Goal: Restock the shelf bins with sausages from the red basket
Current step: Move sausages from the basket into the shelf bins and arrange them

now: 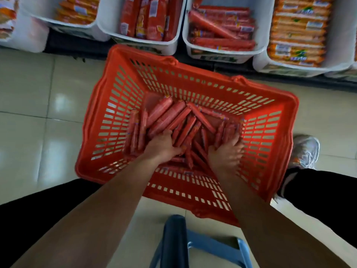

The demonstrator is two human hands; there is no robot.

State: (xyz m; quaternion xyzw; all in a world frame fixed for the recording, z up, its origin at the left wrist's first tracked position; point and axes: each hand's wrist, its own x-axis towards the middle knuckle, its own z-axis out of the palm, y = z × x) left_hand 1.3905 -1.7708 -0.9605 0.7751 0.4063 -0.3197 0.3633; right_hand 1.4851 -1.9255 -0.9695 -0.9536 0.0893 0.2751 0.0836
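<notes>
A red slotted basket (pixel 123 88) stands on the tiled floor in front of me, with several red-wrapped sausages (pixel 166 115) piled at its bottom. Both my hands are down inside it. My left hand (pixel 164 146) closes around a bunch of sausages at the pile's near left. My right hand (pixel 226 151) lies fingers spread on sausages at the near right; its grip is unclear. Beyond the basket, white shelf bins hold stock: one (pixel 139 42) with upright red packs, another (pixel 224 53) with loose red sausages lying across.
Bins of orange packs stand at the far left (pixel 63 22) and far right (pixel 270 62). A blue plastic stool (pixel 208 246) sits between my knees. My right shoe (pixel 305 149) rests beside the basket's right wall. Glossy tiles surround the basket.
</notes>
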